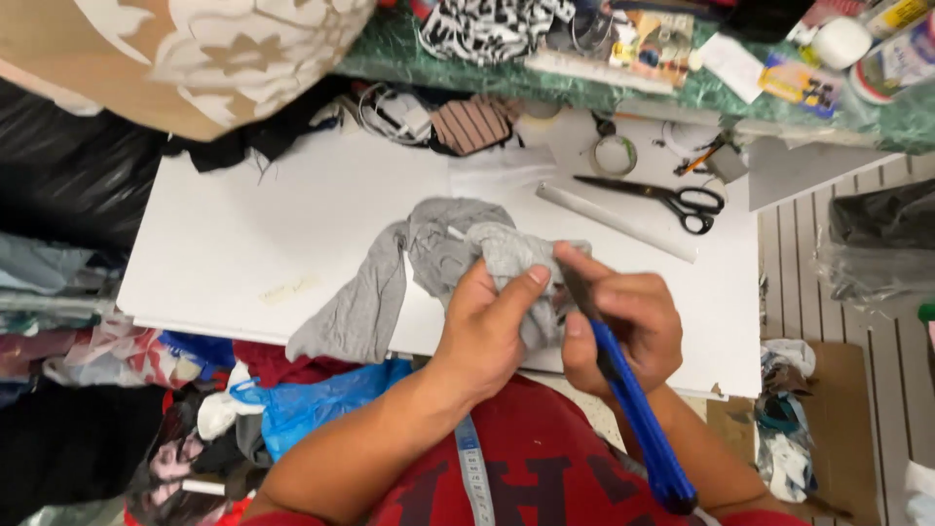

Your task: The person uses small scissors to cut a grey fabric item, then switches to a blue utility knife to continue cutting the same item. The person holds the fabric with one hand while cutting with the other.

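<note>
- A white table (292, 224) stood in a messy sewing room, with scissors (672, 198) at 2 o'clock.
- The left hand (487, 326) squeezed the grey cloth (429, 258) tight to hold it steady.
- The right hand (623, 326) gripped a blue knife (638, 419), its tip touching the cloth at 10 o'clock.
</note>
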